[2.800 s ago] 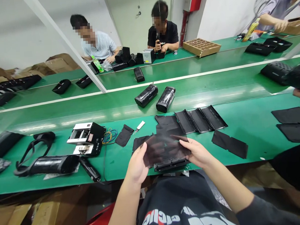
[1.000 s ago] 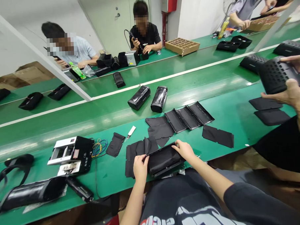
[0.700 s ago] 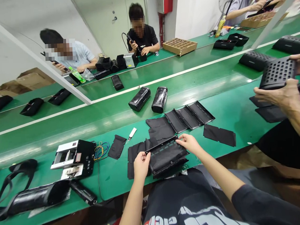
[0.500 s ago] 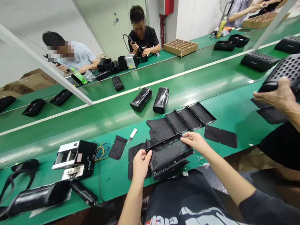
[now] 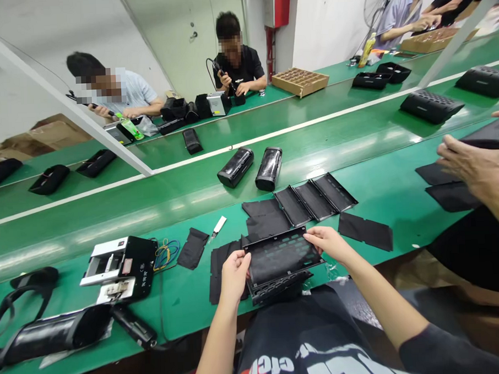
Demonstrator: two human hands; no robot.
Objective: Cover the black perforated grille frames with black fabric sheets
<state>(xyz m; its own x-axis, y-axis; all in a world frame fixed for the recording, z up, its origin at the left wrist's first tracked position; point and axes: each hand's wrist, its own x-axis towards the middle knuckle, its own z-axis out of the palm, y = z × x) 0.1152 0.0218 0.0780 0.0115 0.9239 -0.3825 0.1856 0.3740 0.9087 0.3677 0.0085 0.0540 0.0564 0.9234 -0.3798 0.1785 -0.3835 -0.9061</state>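
Note:
A black perforated speaker grille [image 5: 283, 257] with dark mesh cloth lying in it is held between my two hands near the table's front edge. My left hand [image 5: 235, 273] pinches its left end, thumb on top. Its right end is gripped by my right hand [image 5: 326, 243], fingers closed at the upper corner. Beneath it shows another black slotted grille [image 5: 274, 289], partly covered. Just beyond lie several mesh-lined grilles [image 5: 314, 200] side by side. Black cloth pieces [image 5: 267, 216] lie left of them, and one more cloth sheet [image 5: 365, 231] is to the right.
Left on the green table stand a taping-like machine [image 5: 120, 267], a black power screwdriver [image 5: 133, 324] and a strapped black speaker [image 5: 57, 336]. Two glossy speaker bodies [image 5: 268, 168] sit on the conveyor belt [image 5: 183, 181]. A co-worker's hand [image 5: 472, 169] holds a black housing at right.
The grille in my hands has tilted slightly, so more of the slotted grille below shows. At right, the co-worker has turned and lowered the black housing.

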